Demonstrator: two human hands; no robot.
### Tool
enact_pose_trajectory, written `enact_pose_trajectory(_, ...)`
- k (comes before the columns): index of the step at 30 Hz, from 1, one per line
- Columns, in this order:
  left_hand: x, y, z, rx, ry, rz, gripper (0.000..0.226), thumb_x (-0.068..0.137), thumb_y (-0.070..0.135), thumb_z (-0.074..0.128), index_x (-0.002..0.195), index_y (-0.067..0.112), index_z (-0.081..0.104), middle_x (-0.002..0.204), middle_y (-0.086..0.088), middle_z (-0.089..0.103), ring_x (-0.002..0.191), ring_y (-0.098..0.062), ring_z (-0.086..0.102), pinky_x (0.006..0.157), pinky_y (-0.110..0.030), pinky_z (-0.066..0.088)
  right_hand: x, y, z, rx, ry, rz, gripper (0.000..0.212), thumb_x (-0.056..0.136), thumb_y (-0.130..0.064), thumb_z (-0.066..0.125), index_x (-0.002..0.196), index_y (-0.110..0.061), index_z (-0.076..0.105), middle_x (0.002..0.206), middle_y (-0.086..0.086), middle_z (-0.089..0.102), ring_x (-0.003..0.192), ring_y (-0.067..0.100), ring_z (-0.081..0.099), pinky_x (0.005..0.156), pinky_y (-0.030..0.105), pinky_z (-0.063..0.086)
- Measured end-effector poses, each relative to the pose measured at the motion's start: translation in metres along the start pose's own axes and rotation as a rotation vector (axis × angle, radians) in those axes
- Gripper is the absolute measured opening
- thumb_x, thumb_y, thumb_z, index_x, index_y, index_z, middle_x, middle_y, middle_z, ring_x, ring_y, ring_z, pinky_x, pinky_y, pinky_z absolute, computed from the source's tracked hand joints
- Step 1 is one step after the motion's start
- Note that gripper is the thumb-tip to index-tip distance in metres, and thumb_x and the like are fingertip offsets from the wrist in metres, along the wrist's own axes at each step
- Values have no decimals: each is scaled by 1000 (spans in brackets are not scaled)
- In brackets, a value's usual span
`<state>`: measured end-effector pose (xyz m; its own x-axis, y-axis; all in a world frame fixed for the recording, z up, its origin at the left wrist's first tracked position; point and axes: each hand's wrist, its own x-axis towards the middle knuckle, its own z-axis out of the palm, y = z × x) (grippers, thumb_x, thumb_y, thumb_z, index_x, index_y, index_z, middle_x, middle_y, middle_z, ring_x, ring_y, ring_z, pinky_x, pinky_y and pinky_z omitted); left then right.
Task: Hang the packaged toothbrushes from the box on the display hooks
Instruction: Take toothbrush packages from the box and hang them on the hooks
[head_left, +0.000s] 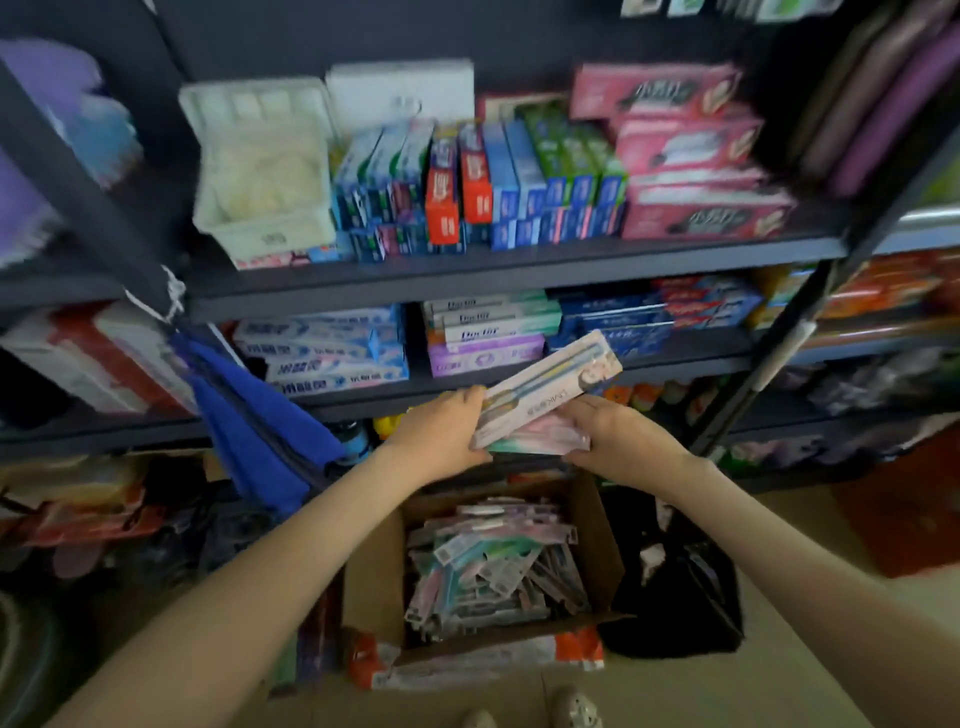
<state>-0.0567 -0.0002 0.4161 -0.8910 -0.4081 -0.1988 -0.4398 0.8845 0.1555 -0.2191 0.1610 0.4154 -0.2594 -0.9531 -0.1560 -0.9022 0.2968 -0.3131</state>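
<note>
Dark shelves above a pale floor

The upper shelf (519, 270) carries a white tray (265, 171), upright toothpaste boxes (467, 192) and stacked pink boxes (696, 150). The shelf below (685, 364) holds flat cartons (332, 353). On the floor (810, 649), at lower centre, stand an open cardboard box (374, 582) of packaged toothbrushes (493, 566) and, just right of it, a black bag (675, 608).

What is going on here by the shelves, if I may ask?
A person grips a small stack of packaged toothbrushes with the left hand and right hand, above the open cardboard box, which holds many more packs. Shelves of toothpaste boxes stand ahead; the held packs are not yet hung.
</note>
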Motion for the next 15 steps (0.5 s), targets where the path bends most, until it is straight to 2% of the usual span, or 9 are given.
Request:
enact_pose_trajectory(4, 4, 17, -31, 41, 119, 23, 68, 86, 43, 65, 138, 12, 34, 126, -9, 55, 108, -26, 56, 78, -39, 51, -12, 4, -29, 7, 107, 23, 63, 89, -24, 63, 146, -22, 36, 143, 1, 44, 130, 21, 42, 101, 33, 40)
enact_pose_trajectory(8, 11, 38, -58, 84, 209, 5, 57, 85, 40, 66, 127, 12, 41, 115, -8, 59, 95, -27, 61, 64, -35, 49, -17, 15, -57, -88, 221, -19, 61, 91, -23, 62, 146, -18, 36, 148, 2, 40, 135, 24, 36, 111, 29, 23)
enact_pose_trajectory(10, 16, 48, -67, 98, 237, -18, 53, 84, 41, 66, 123, 13, 42, 110, -8, 61, 90, -27, 63, 59, -32, 45, -19, 24, -68, -109, 284, -31, 60, 91, -23, 61, 146, -16, 37, 148, 3, 39, 136, 24, 35, 113, 31, 20)
enact_pose_trajectory(13, 24, 65, -78, 98, 270, -48, 55, 84, 44, 66, 122, 13, 43, 110, -8, 63, 92, -27, 64, 59, -31, 41, -23, 40, -81, -157, 417, -25, 54, 89, -24, 65, 138, -9, 47, 139, 9, 48, 130, 28, 42, 109, 33, 28)
enact_pose_trajectory(15, 30, 79, -88, 103, 293, -78, 57, 84, 47, 65, 123, 12, 43, 113, -8, 62, 96, -28, 63, 60, -32, 40, -26, 53, -90, -223, 546, -72, 49, 81, -23, 75, 123, -3, 58, 121, 12, 57, 113, 33, 54, 97, 38, 42)
